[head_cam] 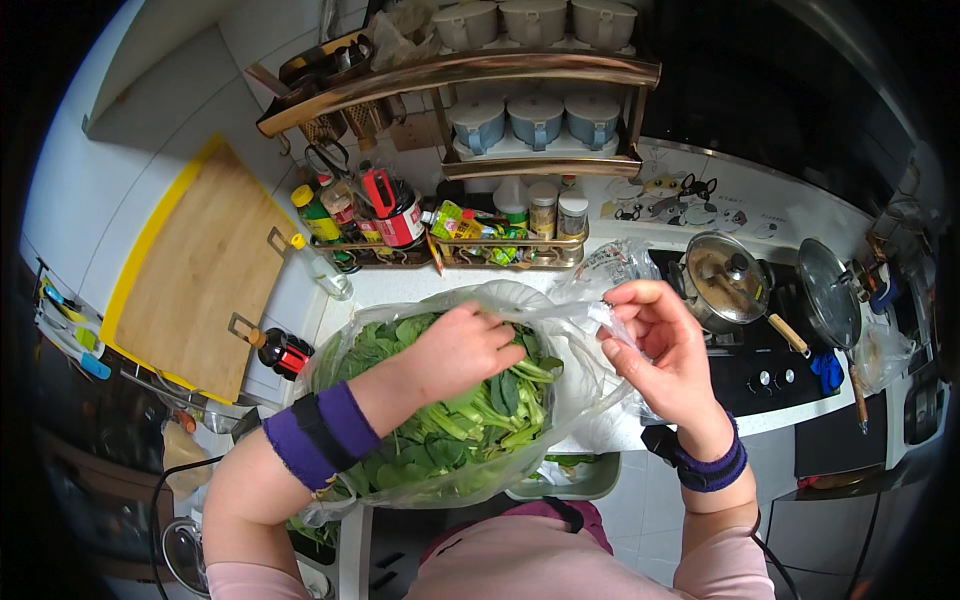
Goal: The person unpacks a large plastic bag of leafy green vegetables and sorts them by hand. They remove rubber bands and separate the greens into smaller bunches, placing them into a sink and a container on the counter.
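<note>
A large clear plastic bag [480, 491] full of leafy greens [457, 431] lies before me on the white counter, its mouth spread wide. My left hand [469, 345] is over the greens near the middle of the bag, fingers curled downward; pale green stems show just beyond the fingertips. Whether those fingers grip a stem is hidden. To the right, my right hand [660, 352] pinches the bag's thin plastic edge between thumb and fingers and holds it raised.
A lidded pot [724, 281] and a lidded pan [829, 292] stand on the gas hob [772, 394] at right. Bottles and jars line a metal rack [510, 244] behind. A wooden cutting board [199, 270] leans at left. Below the counter edge is a green bin [600, 484].
</note>
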Available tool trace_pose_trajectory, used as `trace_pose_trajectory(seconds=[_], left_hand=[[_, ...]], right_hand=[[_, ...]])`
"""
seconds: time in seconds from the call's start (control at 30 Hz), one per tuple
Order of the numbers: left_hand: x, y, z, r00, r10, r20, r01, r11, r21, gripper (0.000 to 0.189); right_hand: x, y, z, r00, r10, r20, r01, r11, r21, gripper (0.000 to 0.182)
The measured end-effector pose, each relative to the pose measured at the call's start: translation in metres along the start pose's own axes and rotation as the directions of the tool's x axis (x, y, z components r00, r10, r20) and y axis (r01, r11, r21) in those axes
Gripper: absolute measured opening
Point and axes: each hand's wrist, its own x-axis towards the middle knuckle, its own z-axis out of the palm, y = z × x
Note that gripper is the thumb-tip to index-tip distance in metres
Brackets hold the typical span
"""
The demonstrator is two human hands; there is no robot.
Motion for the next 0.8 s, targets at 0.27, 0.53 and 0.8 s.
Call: trace_pose_trajectory(seconds=[0.27,0.53,0.8], left_hand=[[0.024,-0.017,-0.011,0.914,0.048,-0.403,-0.074,0.996,-0.049,0.015],[0.041,-0.008,0.033,0.994,-0.053,-0.096,0.028,0.969,-0.247,0.035],[-0.02,0.01,0.007,0.999,0.031,0.019,-0.019,0.886,-0.463,0.04]], right_hand=[[-0.011,-0.041,0.034,0.719,-0.569,0.398,0.69,0.654,-0.312,0.017],[-0.021,0.014,0.072,0.722,0.096,0.685,0.563,0.494,-0.662,0.017],[-0.03,0.035,0.038,0.836,0.291,0.465,0.372,0.322,-0.871,0.009]])
